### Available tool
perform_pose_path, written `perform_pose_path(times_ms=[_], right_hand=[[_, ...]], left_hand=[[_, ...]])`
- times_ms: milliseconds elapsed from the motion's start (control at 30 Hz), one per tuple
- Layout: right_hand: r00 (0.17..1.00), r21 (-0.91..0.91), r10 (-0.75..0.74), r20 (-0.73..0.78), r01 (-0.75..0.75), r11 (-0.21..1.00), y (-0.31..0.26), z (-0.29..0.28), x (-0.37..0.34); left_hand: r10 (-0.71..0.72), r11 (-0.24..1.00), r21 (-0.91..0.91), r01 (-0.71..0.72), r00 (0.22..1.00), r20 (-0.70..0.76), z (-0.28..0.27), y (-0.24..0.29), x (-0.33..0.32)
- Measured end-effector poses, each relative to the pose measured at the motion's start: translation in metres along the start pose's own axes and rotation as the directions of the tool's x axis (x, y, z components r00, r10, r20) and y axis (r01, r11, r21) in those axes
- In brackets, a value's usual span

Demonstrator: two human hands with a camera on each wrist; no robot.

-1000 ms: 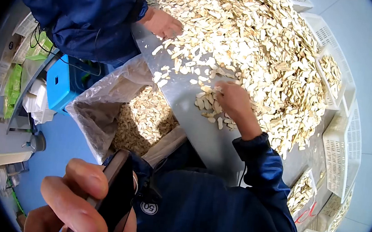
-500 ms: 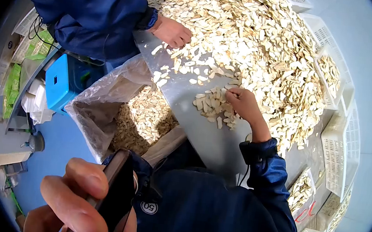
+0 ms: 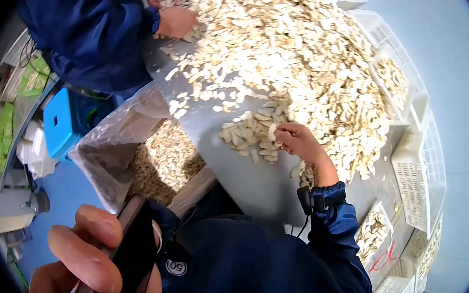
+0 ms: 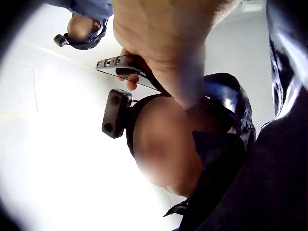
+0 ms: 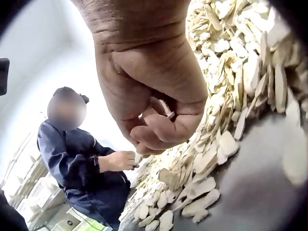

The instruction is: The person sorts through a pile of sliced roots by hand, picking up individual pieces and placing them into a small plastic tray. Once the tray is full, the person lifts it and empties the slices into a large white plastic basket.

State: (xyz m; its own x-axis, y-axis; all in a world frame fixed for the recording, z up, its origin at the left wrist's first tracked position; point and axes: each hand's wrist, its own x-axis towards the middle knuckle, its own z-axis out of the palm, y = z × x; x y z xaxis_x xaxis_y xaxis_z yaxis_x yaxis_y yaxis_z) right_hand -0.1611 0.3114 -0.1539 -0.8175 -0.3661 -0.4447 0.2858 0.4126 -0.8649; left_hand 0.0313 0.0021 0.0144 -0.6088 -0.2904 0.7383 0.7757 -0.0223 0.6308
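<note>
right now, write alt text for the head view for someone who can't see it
A right hand pinches a pale slice at a table heaped with more slices; the left hand holds a phone. A plastic bag of slices sits beside the table; another person is at upper left.

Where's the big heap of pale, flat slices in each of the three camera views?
Head: the big heap of pale, flat slices, upper middle to right of centre.
Left wrist: not in it.
Right wrist: along the right side, down to bottom middle.
Shared landmark, head and right wrist views: the bare right hand.
</note>
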Motion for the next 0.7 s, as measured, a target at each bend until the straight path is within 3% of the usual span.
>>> perform_pose_path(times_ms=[33,67,100,133,200,233,267,333,467,500,533,567,600,633,667,700], right_hand=[[1.0,-0.061,0.026,0.002,-0.026,0.998,-0.003,-0.008,-0.005],[0.999,-0.119,0.053,0.008,-0.052,0.992,-0.008,-0.015,-0.011],[0.999,-0.136,0.038,-0.01,-0.039,0.99,-0.019,-0.022,-0.021],[0.999,-0.152,0.021,-0.024,-0.025,0.988,-0.026,-0.033,-0.031],[0.997,-0.249,0.032,-0.07,-0.048,0.967,-0.023,-0.072,-0.032],[0.985,-0.163,-0.063,-0.159,0.037,0.986,-0.022,-0.086,-0.039],[0.978,-0.039,-0.024,-0.209,0.016,0.999,-0.037,-0.094,-0.05],[0.965,0.028,-0.033,-0.259,0.042,0.999,-0.036,-0.117,-0.057],[0.977,-0.107,-0.057,-0.206,0.035,0.994,-0.052,-0.144,-0.081],[0.941,-0.098,-0.097,-0.323,0.068,0.993,-0.045,-0.162,-0.082],[0.891,-0.093,-0.132,-0.434,0.101,0.99,-0.04,-0.175,-0.08],[0.802,0.054,-0.178,-0.57,0.253,0.966,-0.049,-0.176,-0.082],[0.693,0.175,-0.183,-0.697,0.412,0.894,-0.058,-0.176,-0.084],[0.609,0.291,-0.12,-0.784,0.531,0.796,-0.052,-0.191,-0.079],[0.597,0.271,-0.105,-0.795,0.506,0.819,-0.052,-0.185,-0.076],[0.583,0.251,-0.091,-0.807,0.479,0.841,-0.05,-0.177,-0.074]], left_hand=[[-0.175,0.982,0.04,0.183,0.973,-0.15,0.014,0.012,-0.001],[-0.238,0.967,0.048,0.25,0.956,-0.174,0.019,0.017,-0.002],[-0.034,0.999,-0.012,0.035,0.995,0.095,-0.007,-0.005,-0.002],[0.193,0.979,-0.123,-0.161,0.922,0.336,-0.021,-0.021,-0.002],[0.3,0.944,-0.23,-0.237,0.908,0.292,-0.015,-0.031,-0.001],[0.349,0.92,-0.28,-0.274,0.899,0.266,-0.012,-0.034,0.0],[0.372,0.912,-0.283,-0.296,0.888,0.271,-0.009,-0.034,0.004],[0.418,0.895,-0.291,-0.339,0.864,0.279,-0.002,-0.034,0.009],[0.426,0.894,-0.27,-0.358,0.865,0.263,0.006,-0.033,0.009],[0.416,0.901,-0.249,-0.354,0.87,0.267,0.006,-0.031,0.008],[0.322,0.943,-0.152,-0.296,0.927,0.193,0.009,-0.025,0.004],[0.224,0.974,-0.068,-0.217,0.968,0.115,0.012,-0.018,0.0],[0.051,0.997,0.067,-0.046,0.996,-0.072,0.025,0.001,-0.008],[-0.068,0.986,0.139,0.092,0.983,-0.17,0.032,0.013,-0.008],[-0.185,0.953,0.186,0.238,0.947,-0.265,0.038,0.026,-0.008],[-0.274,0.922,0.206,0.329,0.928,-0.254,0.042,0.036,-0.005]])
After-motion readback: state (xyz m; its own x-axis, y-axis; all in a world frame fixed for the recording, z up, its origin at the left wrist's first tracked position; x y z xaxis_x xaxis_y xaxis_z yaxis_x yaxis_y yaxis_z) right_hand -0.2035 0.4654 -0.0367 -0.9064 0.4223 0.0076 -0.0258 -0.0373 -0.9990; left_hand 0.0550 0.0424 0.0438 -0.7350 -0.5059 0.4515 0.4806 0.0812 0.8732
